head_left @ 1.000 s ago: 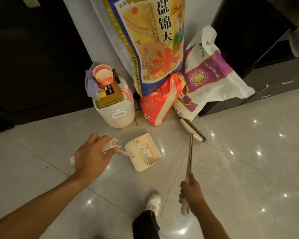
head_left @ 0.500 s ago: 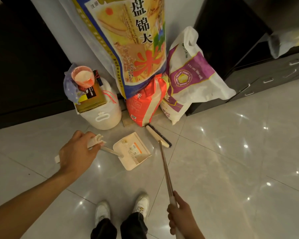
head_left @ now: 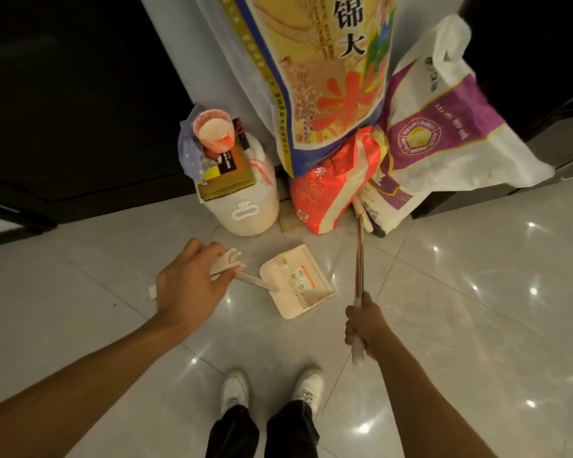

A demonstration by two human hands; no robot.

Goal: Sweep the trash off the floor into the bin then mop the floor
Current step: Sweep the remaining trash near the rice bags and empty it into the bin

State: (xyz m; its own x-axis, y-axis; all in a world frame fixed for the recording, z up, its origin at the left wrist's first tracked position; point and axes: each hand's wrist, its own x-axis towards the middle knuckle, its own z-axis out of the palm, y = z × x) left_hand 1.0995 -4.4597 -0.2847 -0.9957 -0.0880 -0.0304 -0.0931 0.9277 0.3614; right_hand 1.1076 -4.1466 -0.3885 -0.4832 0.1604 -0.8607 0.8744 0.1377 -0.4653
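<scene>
The left hand [head_left: 189,285] has its fingers [head_left: 227,259] curled round the top of the long handle of the dustpan [head_left: 298,282]. The handle slants down to the pan, which sits flat on the tiled floor [head_left: 477,292], so the pan can be steered without bending down. Just right of the dustpan, the right hand [head_left: 366,325] grips the broom [head_left: 359,259] with its fingers wrapped tight round the white grip at the near end. The shaft runs away from the person, past the dustpan's right edge. The broom head [head_left: 364,214] lies beyond the dustpan, pushed into the gap between the red bag [head_left: 328,190] and the purple and white sack [head_left: 444,153], probably to drag out whatever has gathered at their feet. The pan's open lip seems turned toward that same corner, ready to catch a stroke pulled back. Beyond the dustpan to the left stands a white jar [head_left: 245,209] with a box and a cup stacked on it. Straight beyond, a tall printed rice sack [head_left: 328,77] leans on the wall. Little trash can be made out, only faint specks on the tiles left of the dustpan. Neither bin nor mop is in view, so sweeping looks like the step in hand.
</scene>
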